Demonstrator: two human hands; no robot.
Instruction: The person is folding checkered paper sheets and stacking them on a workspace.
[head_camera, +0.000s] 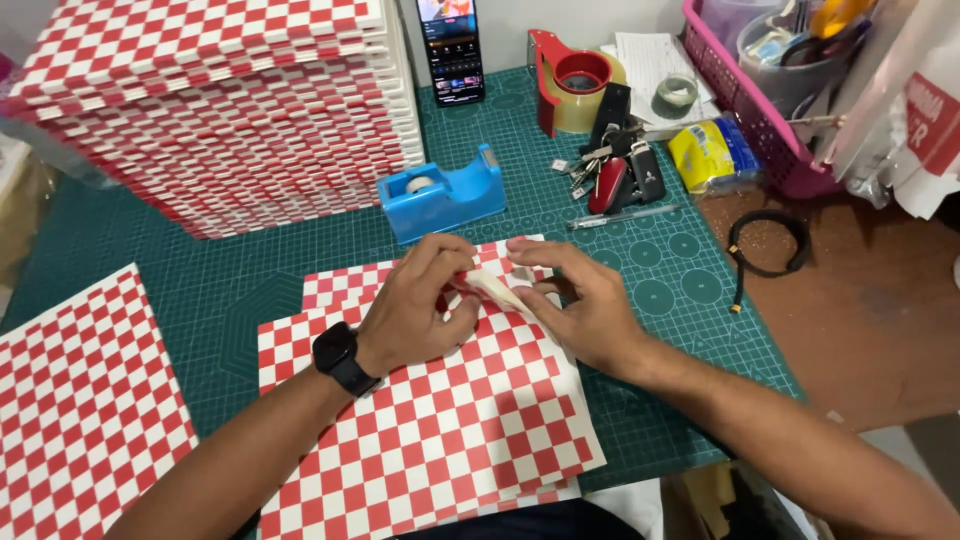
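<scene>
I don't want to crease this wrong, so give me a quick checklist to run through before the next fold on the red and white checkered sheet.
1. Left hand on the red and white checkered paper sheet: ok, it presses the sheet down.
2. Right hand at the folded-up white corner flap: ok, its fingers rest beside it.
3. Sheet flat on the green cutting mat: ok, apart from the raised flap.
4. Blue tape dispenser close by: ok, just behind the hands.
5. Tape left on its roll: cannot tell.
6. Flap edge lined up with the checks: cannot tell, the fingers hide it.
</scene>
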